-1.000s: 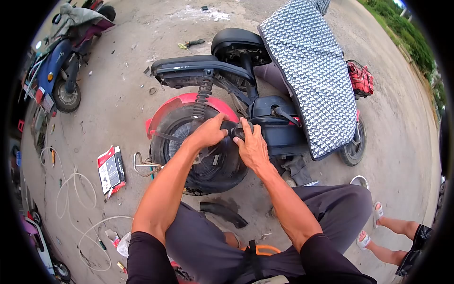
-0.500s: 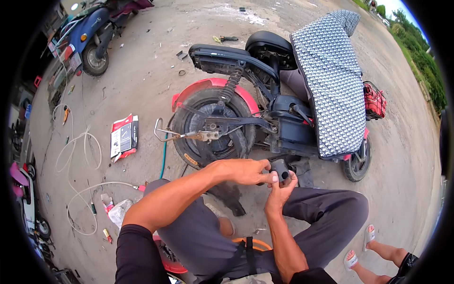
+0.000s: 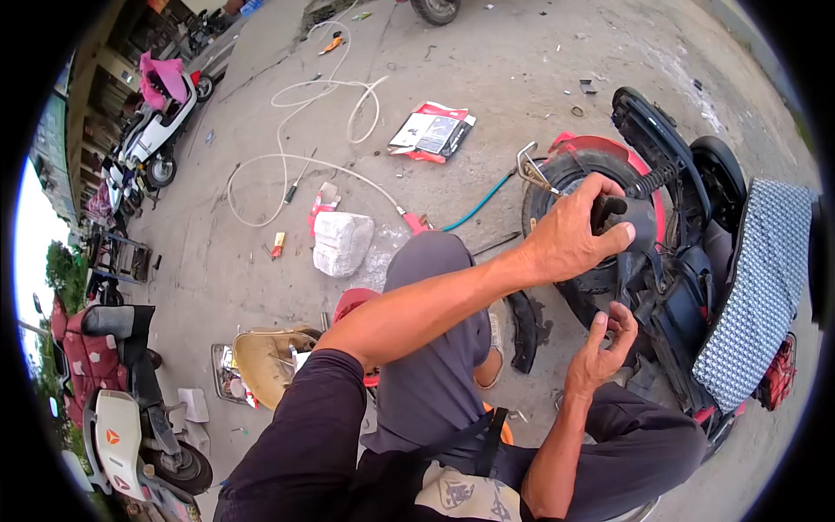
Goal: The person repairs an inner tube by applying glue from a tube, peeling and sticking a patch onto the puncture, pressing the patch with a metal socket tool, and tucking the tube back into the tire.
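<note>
My left hand (image 3: 578,228) is closed around a black cylindrical part (image 3: 641,224) with a curved notch in its near end. It is held up in front of the rear wheel of a red and black scooter (image 3: 654,157), hiding part of the wheel. Below it, my right hand (image 3: 602,352) is raised with the palm turned up. Its fingers are half curled and apart, with nothing in them. A dark rubber-like strip (image 3: 524,331) lies on the ground by my foot.
A patterned quilted cover (image 3: 761,291) hangs over the scooter's front. On the ground are a pale air hose (image 3: 287,157), a red and white package (image 3: 432,132), a white wrapped block (image 3: 342,244) and a tan bowl-like shell (image 3: 271,370). A white scooter (image 3: 126,444) stands at the lower left.
My head view has swung left. The right hand has let go of the black cylindrical part, which is now lifted in the left hand alone.
</note>
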### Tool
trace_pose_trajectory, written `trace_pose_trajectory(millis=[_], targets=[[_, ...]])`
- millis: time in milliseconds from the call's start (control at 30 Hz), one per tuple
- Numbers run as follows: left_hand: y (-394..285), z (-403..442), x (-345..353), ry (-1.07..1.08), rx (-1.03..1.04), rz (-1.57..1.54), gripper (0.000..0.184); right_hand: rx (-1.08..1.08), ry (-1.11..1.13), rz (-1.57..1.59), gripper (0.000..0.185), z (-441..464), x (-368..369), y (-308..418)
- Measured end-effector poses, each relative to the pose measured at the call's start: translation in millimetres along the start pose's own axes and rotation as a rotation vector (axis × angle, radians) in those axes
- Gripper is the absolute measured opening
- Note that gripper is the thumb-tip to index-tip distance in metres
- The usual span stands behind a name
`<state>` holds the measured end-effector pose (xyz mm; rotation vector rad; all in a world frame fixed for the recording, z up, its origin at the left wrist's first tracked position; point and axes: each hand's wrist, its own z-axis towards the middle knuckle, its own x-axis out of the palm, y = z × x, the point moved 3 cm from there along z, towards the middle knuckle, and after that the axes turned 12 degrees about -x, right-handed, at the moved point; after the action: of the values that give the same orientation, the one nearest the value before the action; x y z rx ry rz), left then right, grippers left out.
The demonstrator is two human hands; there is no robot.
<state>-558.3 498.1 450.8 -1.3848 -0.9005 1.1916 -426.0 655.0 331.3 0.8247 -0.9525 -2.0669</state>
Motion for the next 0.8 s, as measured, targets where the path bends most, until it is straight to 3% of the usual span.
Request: trace_pose_trajectory(millis=[67, 133, 233, 267, 400, 533, 600, 633, 667, 733, 800], targets=[[-5, -24, -61, -0.176, 0.088, -0.274, 0.057, 0.178, -0.031, 0.108, 0.034, -8, 0, -27], [-8, -73, -132, -0.428, 0.053, -0.252, 0.064, 0.401, -0.090, 0.222, 0.038, -21, -3, -76], [49, -167, -231, -0.722, -0.197, -0.087, 0.056, 0.837, -0.160, 0.351, 0.044, -47, -11, -143], [74, -209, -254, -0.823, -0.313, -0.039, 0.050, 0.898, -0.177, 0.358, 0.044, -54, -13, -159], [185, -399, -303, -1.090, -0.793, 0.513, 0.054, 1.067, -0.279, 0.393, 0.046, -70, -20, -194], [216, -518, -274, -1.151, -1.049, 0.551, 0.059, 1.075, -0.276, 0.268, 0.052, -79, -28, -213], [240, -551, -273, -1.086, -0.949, 0.686, 0.053, 1.019, -0.355, 0.119, 0.079, -79, -25, -195], [239, -548, -277, -1.026, -0.891, 0.818, 0.052, 0.845, -0.337, 0.003, 0.099, -94, -29, -243], [237, -546, -281, -0.971, -0.826, 0.952, 0.051, 0.825, -0.292, -0.217, 0.110, -70, -29, -185], [205, -494, -285, -0.961, -0.821, 0.650, 0.051, 0.609, -0.287, -0.343, 0.110, -55, -30, -168], [180, -440, -290, -0.934, -0.667, 0.555, 0.050, 0.508, -0.108, -0.338, 0.089, -45, -26, -184]])
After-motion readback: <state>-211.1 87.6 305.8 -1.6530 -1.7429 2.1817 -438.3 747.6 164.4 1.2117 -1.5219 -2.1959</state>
